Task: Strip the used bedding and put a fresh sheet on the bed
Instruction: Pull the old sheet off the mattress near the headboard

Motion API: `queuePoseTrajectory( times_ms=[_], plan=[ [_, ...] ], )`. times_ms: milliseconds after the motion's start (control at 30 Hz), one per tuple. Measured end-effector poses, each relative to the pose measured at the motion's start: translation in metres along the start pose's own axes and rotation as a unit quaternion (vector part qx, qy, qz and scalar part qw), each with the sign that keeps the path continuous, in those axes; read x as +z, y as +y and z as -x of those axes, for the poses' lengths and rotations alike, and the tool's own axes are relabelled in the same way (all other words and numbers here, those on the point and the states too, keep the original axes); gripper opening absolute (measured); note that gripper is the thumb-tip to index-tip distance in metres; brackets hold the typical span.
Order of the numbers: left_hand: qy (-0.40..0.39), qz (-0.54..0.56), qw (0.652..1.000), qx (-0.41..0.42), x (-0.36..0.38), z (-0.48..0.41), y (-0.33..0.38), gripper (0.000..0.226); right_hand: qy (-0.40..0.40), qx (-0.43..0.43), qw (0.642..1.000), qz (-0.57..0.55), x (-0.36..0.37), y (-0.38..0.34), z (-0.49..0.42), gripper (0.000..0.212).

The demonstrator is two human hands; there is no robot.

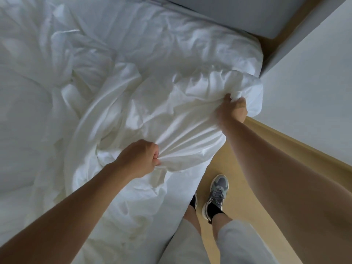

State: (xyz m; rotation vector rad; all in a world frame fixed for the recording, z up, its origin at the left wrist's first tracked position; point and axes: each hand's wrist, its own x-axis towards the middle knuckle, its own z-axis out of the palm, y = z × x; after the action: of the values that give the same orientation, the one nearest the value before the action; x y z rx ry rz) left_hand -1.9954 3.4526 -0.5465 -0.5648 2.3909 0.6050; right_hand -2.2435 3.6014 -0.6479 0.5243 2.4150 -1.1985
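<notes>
Stripping is looking barely begun: crumpled white bedding (pixel 118 77) is lying heaped across the bed (pixel 171 244), and no fresh sheet is showing. Left hand (pixel 142 158) is clenching a bunched fold near the mattress edge, while right hand (pixel 233 109) is gripping a gathered wad at the corner beside the wall (pixel 314 73).

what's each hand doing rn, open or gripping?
Left hand: closed, gripping a bunched fold of the crumpled white cotton bedding.
Right hand: closed, gripping the same bedding near the bed's corner.
</notes>
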Motion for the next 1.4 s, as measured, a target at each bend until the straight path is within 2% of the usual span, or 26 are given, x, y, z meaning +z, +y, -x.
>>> queuePoseTrajectory(
  times_ms=[67,133,267,333,400,433,467,500,567,600,667,733,833,933,1033,1133,1200,1233,1267,1300,1333,1367,1400],
  plan=[
    [-0.037,-0.037,0.999,-0.004,0.000,-0.001,0.006,0.043,-0.009,-0.001,1.000,0.003,-0.004,0.005,0.000,0.028],
    [-0.042,-0.059,0.997,-0.008,0.000,0.006,0.006,0.041,-0.014,-0.001,1.000,0.023,-0.008,0.007,0.001,0.032],
    [0.031,-0.203,0.978,-0.030,0.016,0.031,0.001,0.061,0.016,0.010,0.991,0.134,-0.014,-0.005,0.009,0.048],
    [0.073,-0.183,0.980,-0.039,0.029,0.031,0.003,0.044,0.057,0.002,0.986,0.159,-0.014,-0.007,0.028,0.054],
    [0.111,-0.123,0.986,-0.034,0.035,0.029,0.007,0.031,0.102,-0.058,0.986,0.116,-0.010,0.001,0.064,0.061],
    [0.123,-0.105,0.986,-0.031,0.037,0.030,0.008,0.028,0.097,-0.083,0.987,0.094,-0.005,0.009,0.087,0.064],
    [0.136,-0.095,0.986,-0.029,0.038,0.031,0.007,0.026,0.055,-0.086,0.992,0.080,-0.001,0.018,0.111,0.068],
    [0.150,-0.087,0.985,-0.026,0.038,0.034,0.007,0.025,-0.020,-0.059,0.995,0.081,0.003,0.025,0.133,0.073],
    [0.166,-0.069,0.984,-0.010,0.038,0.042,0.005,0.028,-0.192,0.005,0.974,0.119,0.014,0.034,0.154,0.074],
    [0.170,-0.057,0.984,0.004,0.037,0.046,0.004,0.030,-0.252,0.025,0.960,0.123,0.019,0.034,0.154,0.070],
    [0.177,-0.024,0.984,0.019,0.034,0.050,-0.001,0.033,-0.287,0.054,0.950,0.106,0.029,0.026,0.146,0.056],
    [0.181,0.006,0.983,0.011,0.033,0.051,-0.009,0.038,-0.263,0.045,0.958,0.102,0.039,0.020,0.139,0.046],
    [0.136,0.038,0.990,-0.026,0.039,0.060,-0.025,0.047,-0.200,0.015,0.974,0.109,0.043,0.015,0.139,0.040],
    [0.068,0.001,0.994,-0.086,0.051,0.089,-0.054,0.047,-0.167,-0.022,0.978,0.125,0.040,0.018,0.136,0.038],
    [0.053,-0.005,0.990,-0.129,0.053,0.114,-0.074,0.047,-0.157,-0.031,0.978,0.136,0.038,0.020,0.142,0.038],
    [0.005,-0.045,0.991,-0.122,0.041,0.114,-0.065,0.047,-0.135,-0.017,0.983,0.125,0.039,0.018,0.150,0.030],
    [-0.015,-0.003,0.995,-0.100,0.027,0.107,-0.052,0.039,-0.104,-0.014,0.989,0.100,0.038,0.013,0.155,0.022],
    [0.017,0.044,0.996,-0.078,0.018,0.103,-0.046,0.035,-0.077,-0.049,0.992,0.087,0.037,0.007,0.159,0.017],
    [0.095,0.086,0.990,-0.057,0.009,0.099,-0.043,0.030,-0.045,-0.126,0.987,0.083,0.037,0.000,0.163,0.014],
    [0.196,0.091,0.975,-0.043,0.000,0.092,-0.043,0.028,-0.017,-0.239,0.966,0.095,0.040,-0.008,0.168,0.020],
    [0.280,0.063,0.957,-0.045,-0.008,0.082,-0.047,0.036,-0.010,-0.351,0.928,0.124,0.044,-0.018,0.172,0.035],
    [0.322,0.028,0.944,-0.066,-0.014,0.072,-0.053,0.050,-0.023,-0.445,0.879,0.170,0.050,-0.030,0.175,0.052],
    [0.296,0.010,0.949,-0.108,-0.018,0.061,-0.060,0.066,-0.051,-0.506,0.830,0.232,0.058,-0.041,0.175,0.070]
  ],
)
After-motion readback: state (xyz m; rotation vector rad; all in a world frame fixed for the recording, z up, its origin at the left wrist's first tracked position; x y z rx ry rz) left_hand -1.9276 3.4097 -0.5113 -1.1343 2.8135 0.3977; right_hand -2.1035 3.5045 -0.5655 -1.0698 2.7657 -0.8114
